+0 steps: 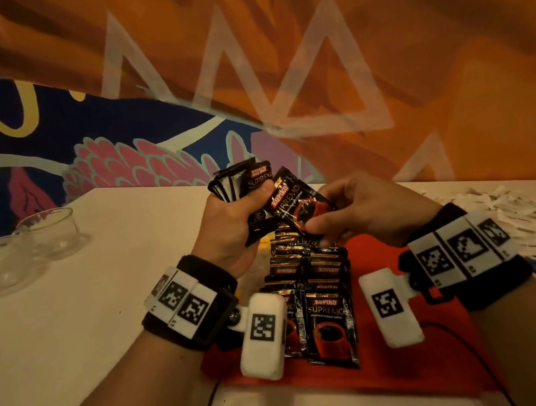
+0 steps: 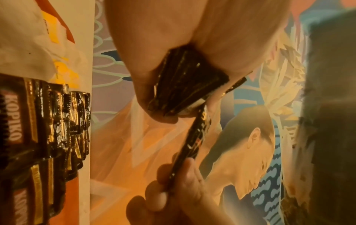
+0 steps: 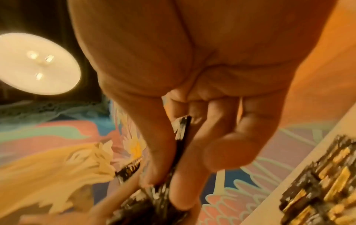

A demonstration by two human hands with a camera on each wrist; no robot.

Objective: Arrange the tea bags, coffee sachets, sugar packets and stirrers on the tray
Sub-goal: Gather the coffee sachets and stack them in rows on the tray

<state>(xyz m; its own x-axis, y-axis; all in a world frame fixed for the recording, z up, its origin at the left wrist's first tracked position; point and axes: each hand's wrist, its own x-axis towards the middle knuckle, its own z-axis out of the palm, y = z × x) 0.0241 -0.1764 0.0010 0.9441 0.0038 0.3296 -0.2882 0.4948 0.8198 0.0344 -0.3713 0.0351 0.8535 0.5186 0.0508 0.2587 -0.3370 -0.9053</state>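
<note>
Black coffee sachet pinched by right hand above tray.

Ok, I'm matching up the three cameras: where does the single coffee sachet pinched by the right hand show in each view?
Head: the single sachet is at centre, face up, above the tray's rows.
Left wrist: the sachet is edge-on, below the left hand's bundle.
Right wrist: edge-on at lower centre, between thumb and fingers.
Shared landmark: the sachet rows on the tray, at the left edge and lower right.
</note>
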